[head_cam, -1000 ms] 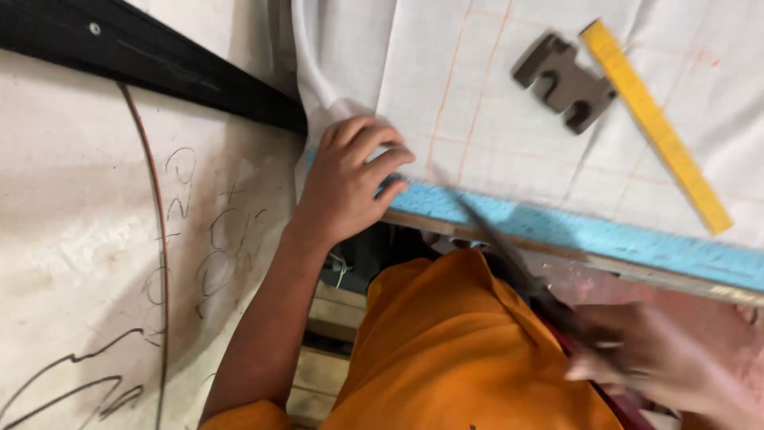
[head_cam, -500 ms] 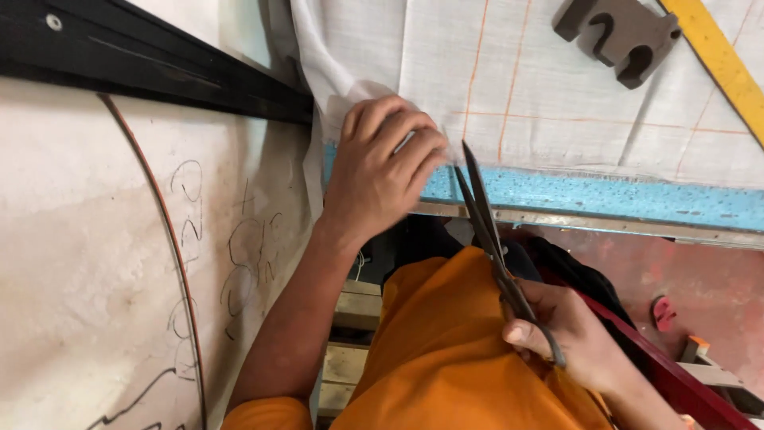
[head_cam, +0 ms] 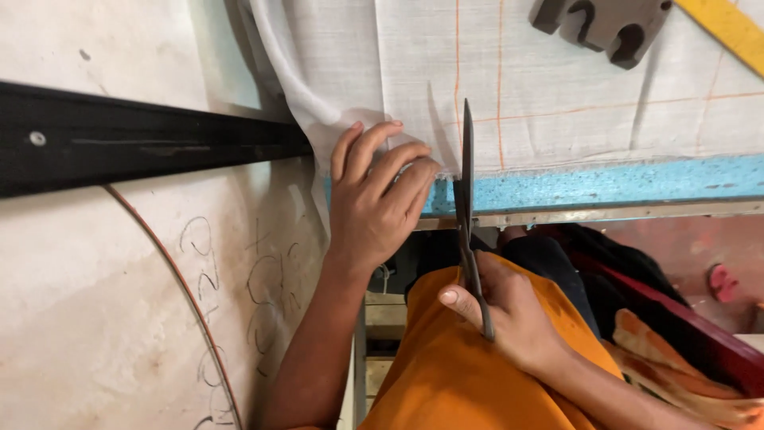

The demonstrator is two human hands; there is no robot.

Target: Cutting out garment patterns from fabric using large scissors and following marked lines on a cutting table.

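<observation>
White cloth (head_cam: 557, 72) with orange chalk lines lies on a table with a blue edge (head_cam: 605, 183). My left hand (head_cam: 378, 199) presses and pinches the cloth at the table's edge, fingers curled over the hem. My right hand (head_cam: 509, 314) grips the handles of dark metal scissors (head_cam: 465, 199), whose blades point up into the cloth's edge just right of my left fingers, close to an orange line.
A grey notched block (head_cam: 609, 24) and a yellow ruler (head_cam: 728, 28) rest on the cloth at the top right. A black bar (head_cam: 143, 143) crosses the pale scribbled board (head_cam: 119, 302) on the left. My orange garment (head_cam: 461, 374) fills the bottom centre.
My right hand has brought the scissors up from below to the cloth's edge beside my left hand. The view has shifted, and the block and ruler have slid toward the top right.
</observation>
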